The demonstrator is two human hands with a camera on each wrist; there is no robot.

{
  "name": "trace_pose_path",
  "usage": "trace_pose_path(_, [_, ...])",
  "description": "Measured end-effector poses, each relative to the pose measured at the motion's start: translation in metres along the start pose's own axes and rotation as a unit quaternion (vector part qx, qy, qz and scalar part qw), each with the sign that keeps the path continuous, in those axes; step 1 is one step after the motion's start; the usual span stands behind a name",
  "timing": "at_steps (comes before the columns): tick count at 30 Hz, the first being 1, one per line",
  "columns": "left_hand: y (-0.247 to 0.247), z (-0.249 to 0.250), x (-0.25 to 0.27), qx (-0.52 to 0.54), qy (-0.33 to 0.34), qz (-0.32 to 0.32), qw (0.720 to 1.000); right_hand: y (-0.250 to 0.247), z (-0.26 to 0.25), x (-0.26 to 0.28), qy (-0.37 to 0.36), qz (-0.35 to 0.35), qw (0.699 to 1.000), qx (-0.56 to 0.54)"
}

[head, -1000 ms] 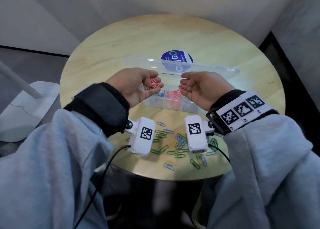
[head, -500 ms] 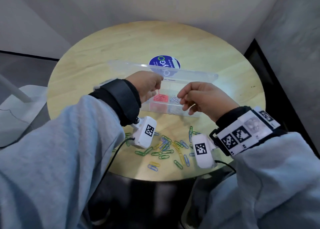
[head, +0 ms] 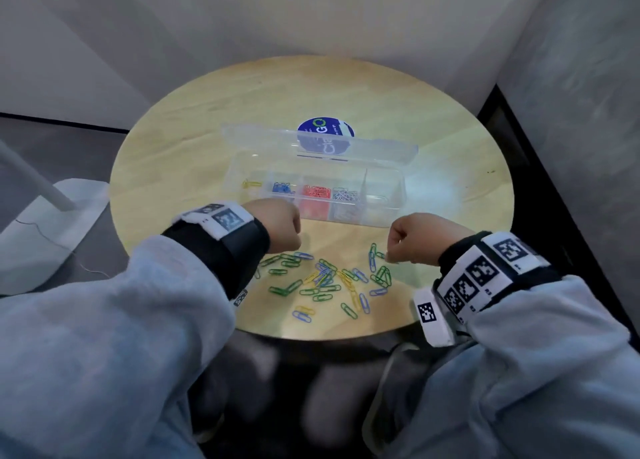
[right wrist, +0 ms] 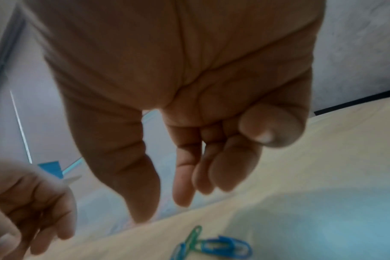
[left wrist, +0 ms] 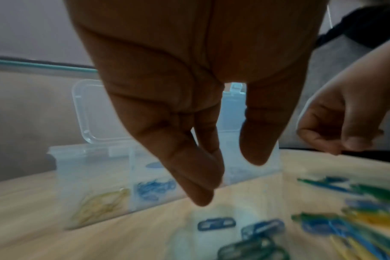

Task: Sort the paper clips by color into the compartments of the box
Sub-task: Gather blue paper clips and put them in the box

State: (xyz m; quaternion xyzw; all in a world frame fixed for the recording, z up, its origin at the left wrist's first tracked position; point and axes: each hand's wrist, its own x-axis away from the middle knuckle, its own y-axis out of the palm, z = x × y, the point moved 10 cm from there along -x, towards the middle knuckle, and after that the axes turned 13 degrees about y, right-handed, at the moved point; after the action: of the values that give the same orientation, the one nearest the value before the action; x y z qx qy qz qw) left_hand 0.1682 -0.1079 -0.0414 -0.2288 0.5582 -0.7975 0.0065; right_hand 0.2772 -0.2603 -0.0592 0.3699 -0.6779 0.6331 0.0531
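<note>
A clear box (head: pixel 384 212) with its lid up stands mid-table. Its compartments hold yellow clips (head: pixel 251 183), blue clips (head: pixel 282 188), red clips (head: pixel 315 192) and pale clips (head: pixel 344 196); the right end shows none. Loose green, blue and yellow paper clips (head: pixel 329 278) lie scattered in front of it. My left hand (head: pixel 282 230) hovers over the pile's left edge with its fingers (left wrist: pixel 203 197) pointing down, apart from the thumb and holding nothing. My right hand (head: pixel 401 240) hangs over the pile's right edge with its fingers (right wrist: pixel 183 198) relaxed and empty, just above a green and blue clip (right wrist: pixel 211 244).
The round wooden table (head: pixel 194 167) has a blue sticker (head: pixel 325 131) behind the box lid. Walls close in behind and to the right. A white lamp base (head: pixel 45 230) stands on the floor to the left. The table's near edge runs just below the pile.
Both hands have drawn back from over the box's red compartment to the loose pile. The red clips that the left hand held are no longer in it.
</note>
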Motion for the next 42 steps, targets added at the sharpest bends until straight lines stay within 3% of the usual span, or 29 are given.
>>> trace_pose_path(11, [0.025, 0.003, -0.015, -0.098, -0.007, -0.030, 0.995, 0.026, -0.012, 0.001, -0.005, 0.023, 0.996, 0.088])
trace_pose_path(18, [0.034, 0.006, -0.023, -0.096, 0.003, -0.023, 0.995, 0.035, -0.022, -0.007, -0.010, 0.041, 0.995, 0.094])
trace_pose_path(29, [0.040, 0.006, -0.031, -0.073, -0.004, -0.051, 0.996, 0.032, -0.030, -0.010, -0.040, 0.029, 0.997, 0.062])
trace_pose_path(37, [0.046, 0.001, -0.031, -0.064, -0.009, -0.081, 0.995, 0.042, -0.035, -0.018, -0.037, 0.002, 0.994, 0.103])
trace_pose_path(42, [0.042, 0.003, -0.030, -0.039, 0.003, -0.056, 0.998, 0.045, -0.036, -0.020, -0.035, -0.005, 0.994, 0.106])
